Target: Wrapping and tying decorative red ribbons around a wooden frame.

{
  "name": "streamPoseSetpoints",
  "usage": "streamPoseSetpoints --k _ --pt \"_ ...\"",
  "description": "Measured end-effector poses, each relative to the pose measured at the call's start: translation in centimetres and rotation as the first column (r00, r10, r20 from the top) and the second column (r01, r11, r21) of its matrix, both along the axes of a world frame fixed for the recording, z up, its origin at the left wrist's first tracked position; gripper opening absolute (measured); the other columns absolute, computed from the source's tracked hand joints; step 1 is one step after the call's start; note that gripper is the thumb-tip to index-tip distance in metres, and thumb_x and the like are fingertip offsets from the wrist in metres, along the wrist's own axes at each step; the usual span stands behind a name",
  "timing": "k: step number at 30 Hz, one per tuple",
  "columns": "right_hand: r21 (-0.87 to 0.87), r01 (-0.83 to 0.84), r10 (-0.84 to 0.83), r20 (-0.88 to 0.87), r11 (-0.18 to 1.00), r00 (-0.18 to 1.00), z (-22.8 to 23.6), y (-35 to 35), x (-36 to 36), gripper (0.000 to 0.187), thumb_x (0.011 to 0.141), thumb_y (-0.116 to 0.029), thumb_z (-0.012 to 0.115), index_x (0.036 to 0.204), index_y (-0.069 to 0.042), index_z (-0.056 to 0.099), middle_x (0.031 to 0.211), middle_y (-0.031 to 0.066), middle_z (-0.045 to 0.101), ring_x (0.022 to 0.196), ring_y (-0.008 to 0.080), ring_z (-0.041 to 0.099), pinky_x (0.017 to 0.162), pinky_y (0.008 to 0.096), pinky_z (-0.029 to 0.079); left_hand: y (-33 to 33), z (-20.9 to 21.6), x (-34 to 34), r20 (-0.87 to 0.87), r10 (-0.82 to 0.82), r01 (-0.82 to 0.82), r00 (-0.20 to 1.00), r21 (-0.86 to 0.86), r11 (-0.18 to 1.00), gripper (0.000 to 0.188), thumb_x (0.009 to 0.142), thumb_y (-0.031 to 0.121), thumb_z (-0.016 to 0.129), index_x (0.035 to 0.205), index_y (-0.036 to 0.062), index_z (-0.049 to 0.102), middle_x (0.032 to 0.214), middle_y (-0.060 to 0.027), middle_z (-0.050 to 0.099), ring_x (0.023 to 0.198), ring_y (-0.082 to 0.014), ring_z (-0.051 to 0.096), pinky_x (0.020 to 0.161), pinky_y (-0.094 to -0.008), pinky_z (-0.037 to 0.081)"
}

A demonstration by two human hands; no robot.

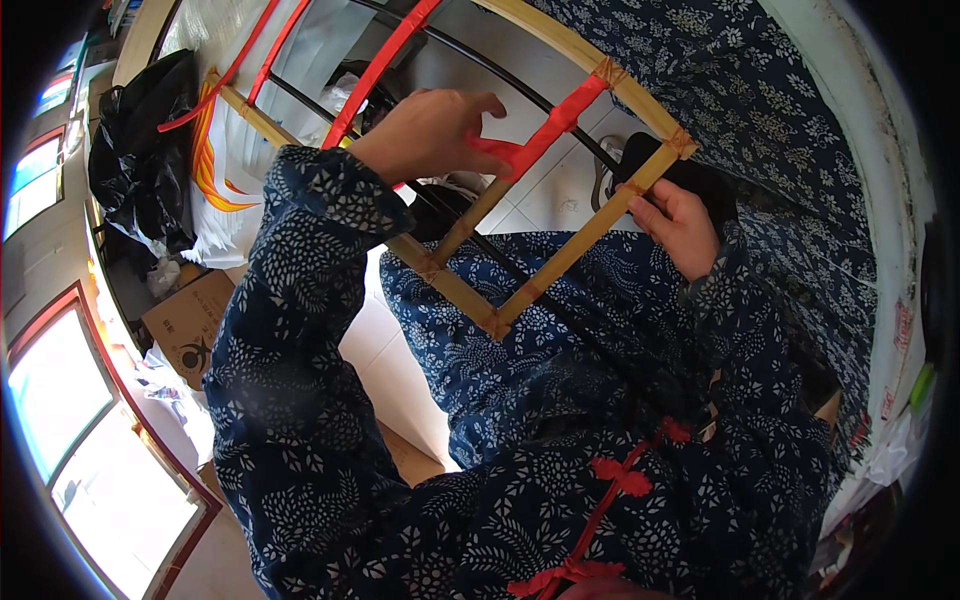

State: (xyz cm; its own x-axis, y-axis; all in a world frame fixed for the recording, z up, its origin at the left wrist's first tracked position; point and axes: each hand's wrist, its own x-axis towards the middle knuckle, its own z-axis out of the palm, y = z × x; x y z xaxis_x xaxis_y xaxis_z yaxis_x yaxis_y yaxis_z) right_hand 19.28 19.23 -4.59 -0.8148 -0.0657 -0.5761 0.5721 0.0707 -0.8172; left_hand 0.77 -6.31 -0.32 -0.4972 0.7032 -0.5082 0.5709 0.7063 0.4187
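Observation:
A bamboo frame [590, 240] with tied corners lies slanted above my lap. Black rods [490, 66] run lengthwise through it. Several of its crossbars are wrapped in red ribbon [385, 65]. On the nearest crossbar [470, 220], red ribbon covers the right part, while the left part is bare bamboo. My left hand [430, 130] reaches over the frame and is closed on the red ribbon at this crossbar, its index finger raised. My right hand [680, 228] pinches the frame's end bar near its right corner, thumb on top; its other fingers are partly hidden.
A black plastic bag [145, 140] and a cardboard box [190, 325] are on the left, near bright windows [120, 480]. Dark blue patterned cloth [780, 160] hangs along the right. White floor tiles [560, 190] show through the frame.

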Motion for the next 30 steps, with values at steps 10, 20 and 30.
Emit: streamPoseSetpoints --k 10,20,30 --pt "0.002 0.011 -0.011 0.003 1.000 1.000 0.1 -0.2 0.0 0.029 0.098 -0.018 0.053 0.122 -0.002 0.059 0.078 -0.0075 0.053 0.063 0.0010 0.039 0.055 0.0162 0.032 0.0 -1.1 1.7 0.090 0.084 -0.089 0.992 0.051 0.995 0.077 0.074 0.051 0.076 0.130 0.0041 0.052 0.112 -0.0184 0.064 0.101 -0.0318 0.065 0.089 -0.0356 0.051" --pt "-0.023 0.025 -0.024 0.037 0.999 0.999 0.1 -0.3 -0.1 0.029 0.098 -0.018 0.053 0.122 -0.003 0.060 0.078 -0.0075 0.053 0.062 0.0001 0.038 0.053 0.0151 0.029 -5.1 1.5 -2.3 0.392 0.453 -0.446 0.801 -0.114 0.888 0.070 0.082 0.063 0.063 0.114 0.0006 0.065 0.079 -0.0109 0.068 0.069 -0.0203 0.065 0.071 -0.0294 0.052" --pt "-0.059 0.003 -0.005 -0.035 0.998 0.999 -1.4 0.0 0.1 0.029 0.098 -0.020 0.054 0.120 -0.002 0.059 0.076 -0.0081 0.049 0.062 0.0002 0.037 0.051 0.0145 0.028 -18.7 13.3 -4.0 0.231 0.512 -0.540 0.827 0.078 0.838 0.072 0.093 0.065 0.040 0.115 0.0001 0.063 0.083 -0.0098 0.067 0.067 -0.0122 0.062 0.061 -0.0246 0.052"
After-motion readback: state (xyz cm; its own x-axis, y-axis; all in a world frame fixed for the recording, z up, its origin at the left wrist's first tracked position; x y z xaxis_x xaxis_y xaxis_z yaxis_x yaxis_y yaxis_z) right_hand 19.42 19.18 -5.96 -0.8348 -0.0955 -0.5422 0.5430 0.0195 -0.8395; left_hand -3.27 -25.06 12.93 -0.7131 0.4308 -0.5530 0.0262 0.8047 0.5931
